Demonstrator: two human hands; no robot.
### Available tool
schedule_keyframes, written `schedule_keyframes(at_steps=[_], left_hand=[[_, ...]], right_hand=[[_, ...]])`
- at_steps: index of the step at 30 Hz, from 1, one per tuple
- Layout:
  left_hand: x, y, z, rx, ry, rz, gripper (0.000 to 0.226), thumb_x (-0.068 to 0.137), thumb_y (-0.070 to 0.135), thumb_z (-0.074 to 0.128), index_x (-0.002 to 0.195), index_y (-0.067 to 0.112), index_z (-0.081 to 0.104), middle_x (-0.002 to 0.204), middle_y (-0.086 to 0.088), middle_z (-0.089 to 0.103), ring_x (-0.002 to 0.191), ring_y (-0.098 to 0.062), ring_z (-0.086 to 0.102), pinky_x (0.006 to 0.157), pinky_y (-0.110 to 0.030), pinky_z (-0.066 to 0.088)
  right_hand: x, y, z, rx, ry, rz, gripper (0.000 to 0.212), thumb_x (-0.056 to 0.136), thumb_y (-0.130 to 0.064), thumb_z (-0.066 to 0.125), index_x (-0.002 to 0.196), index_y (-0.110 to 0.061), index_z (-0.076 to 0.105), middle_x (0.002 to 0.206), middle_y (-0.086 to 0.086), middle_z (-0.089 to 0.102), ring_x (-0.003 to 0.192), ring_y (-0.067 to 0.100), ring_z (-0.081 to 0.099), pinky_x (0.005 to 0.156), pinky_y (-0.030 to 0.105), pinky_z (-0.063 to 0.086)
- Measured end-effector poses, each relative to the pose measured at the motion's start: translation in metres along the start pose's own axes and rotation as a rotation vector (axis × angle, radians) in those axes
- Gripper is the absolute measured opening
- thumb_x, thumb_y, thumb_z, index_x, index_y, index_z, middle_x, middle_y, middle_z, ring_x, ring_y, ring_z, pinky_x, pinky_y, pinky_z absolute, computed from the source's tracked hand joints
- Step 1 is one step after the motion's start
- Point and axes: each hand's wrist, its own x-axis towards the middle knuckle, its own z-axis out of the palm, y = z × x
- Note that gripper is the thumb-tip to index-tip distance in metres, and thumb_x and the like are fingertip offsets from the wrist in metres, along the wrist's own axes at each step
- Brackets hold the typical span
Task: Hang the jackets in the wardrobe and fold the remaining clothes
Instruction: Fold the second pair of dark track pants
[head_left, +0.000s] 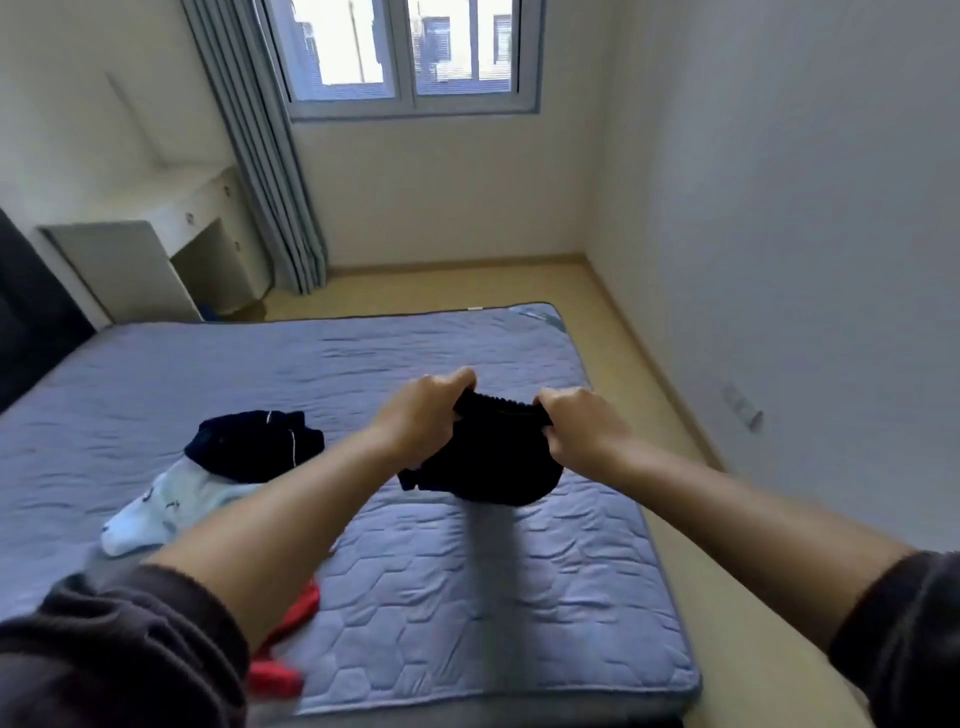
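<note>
I hold both hands out ahead of me above the blue quilted mattress (467, 597), with the black garment (493, 470) strung between them. My left hand (426, 415) and my right hand (579, 428) each have their fingers curled round 1 end of its ribbed band. That band is the long axis that matters: it runs left to right across my view, roughly level. The rest of the cloth sags in a bunch below my fists. I cannot tell whether its lowest fold touches the bed.

Neither hand is nearer, since each has 1 end. I judge the next move to be lowering it flat onto the bare quilt below and toward me, band kept crosswise.

The other 3 pieces lie to my left: a dark navy garment (254, 441), a pale blue garment (156, 506) and a red garment (291, 636).
</note>
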Motion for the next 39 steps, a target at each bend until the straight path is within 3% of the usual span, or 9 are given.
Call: schedule_keyframes(at_steps=[6, 9, 13, 16, 20, 25, 30, 34, 39], left_hand=[[-0.021, 0.000, -0.058, -0.091, 0.169, -0.047, 0.019, 0.088, 0.008, 0.053, 0.104, 0.013, 0.046, 0.089, -0.012, 0.060, 0.077, -0.033, 0.054, 0.063, -0.043, 0.049], [-0.004, -0.006, -0.077, -0.101, 0.243, -0.078, 0.024, 0.086, 0.008, 0.056, 0.108, 0.013, 0.050, 0.092, -0.012, 0.060, 0.077, -0.029, 0.049, 0.063, -0.035, 0.039], [0.036, -0.022, -0.070, -0.045, 0.144, -0.156, 0.021, 0.087, 0.008, 0.054, 0.108, 0.011, 0.053, 0.099, -0.015, 0.062, 0.084, -0.033, 0.056, 0.067, -0.041, 0.049], [0.085, -0.038, -0.067, 0.002, 0.084, -0.227, 0.019, 0.089, 0.006, 0.051, 0.107, 0.011, 0.053, 0.102, -0.015, 0.061, 0.085, -0.033, 0.056, 0.065, -0.038, 0.048], [0.166, -0.052, -0.120, 0.074, 0.286, -0.224, 0.023, 0.088, 0.007, 0.051, 0.111, 0.012, 0.052, 0.102, -0.016, 0.063, 0.089, -0.037, 0.058, 0.063, -0.036, 0.041], [0.215, -0.035, -0.230, 0.089, 0.594, -0.187, 0.021, 0.091, 0.006, 0.050, 0.111, 0.012, 0.051, 0.096, -0.011, 0.063, 0.085, -0.031, 0.058, 0.071, -0.041, 0.050], [0.210, -0.004, -0.294, 0.082, 0.753, -0.121, 0.016, 0.093, 0.008, 0.049, 0.109, 0.011, 0.052, 0.092, -0.010, 0.064, 0.081, -0.030, 0.059, 0.072, -0.042, 0.051], [0.183, 0.013, -0.286, 0.067, 0.723, -0.113, 0.014, 0.093, 0.010, 0.050, 0.107, 0.011, 0.051, 0.089, -0.010, 0.063, 0.078, -0.029, 0.057, 0.066, -0.039, 0.047], [0.125, 0.021, -0.202, 0.055, 0.529, -0.112, 0.018, 0.090, 0.013, 0.053, 0.109, 0.014, 0.052, 0.090, -0.011, 0.063, 0.080, -0.032, 0.059, 0.065, -0.038, 0.049]], right_hand=[[0.004, -0.030, -0.053, 0.053, 0.164, -0.038, 0.010, 0.082, -0.005, 0.049, 0.090, -0.008, 0.054, 0.089, 0.013, 0.060, 0.076, 0.031, 0.055, 0.062, 0.035, 0.046], [0.032, -0.030, -0.074, 0.044, 0.183, -0.043, 0.012, 0.080, -0.004, 0.047, 0.090, -0.009, 0.051, 0.090, 0.012, 0.058, 0.077, 0.030, 0.053, 0.068, 0.038, 0.050], [0.082, -0.014, -0.064, -0.020, 0.093, -0.037, 0.011, 0.081, -0.005, 0.047, 0.088, -0.012, 0.049, 0.087, 0.009, 0.057, 0.071, 0.027, 0.052, 0.058, 0.033, 0.045], [0.134, 0.003, -0.060, -0.070, 0.059, -0.041, 0.011, 0.081, -0.003, 0.049, 0.088, -0.010, 0.050, 0.086, 0.010, 0.058, 0.071, 0.028, 0.054, 0.053, 0.029, 0.040], [0.215, 0.018, -0.115, -0.136, 0.305, -0.054, 0.013, 0.081, 0.002, 0.049, 0.091, -0.004, 0.052, 0.089, 0.014, 0.060, 0.068, 0.028, 0.048, 0.055, 0.029, 0.028], [0.262, 0.011, -0.229, -0.151, 0.643, -0.105, 0.011, 0.084, 0.005, 0.046, 0.090, -0.002, 0.052, 0.082, 0.013, 0.052, 0.069, 0.028, 0.048, 0.060, 0.032, 0.034], [0.251, 0.002, -0.298, -0.144, 0.811, -0.175, 0.012, 0.087, 0.004, 0.049, 0.096, -0.002, 0.056, 0.082, 0.011, 0.057, 0.066, 0.021, 0.047, 0.061, 0.029, 0.036], [0.216, 0.001, -0.292, -0.137, 0.805, -0.175, 0.011, 0.088, 0.002, 0.052, 0.097, -0.003, 0.057, 0.084, 0.011, 0.060, 0.067, 0.021, 0.049, 0.062, 0.027, 0.039], [0.137, 0.004, -0.210, -0.117, 0.638, -0.099, 0.012, 0.087, 0.001, 0.048, 0.094, -0.003, 0.056, 0.084, 0.013, 0.059, 0.070, 0.030, 0.056, 0.060, 0.031, 0.039]])
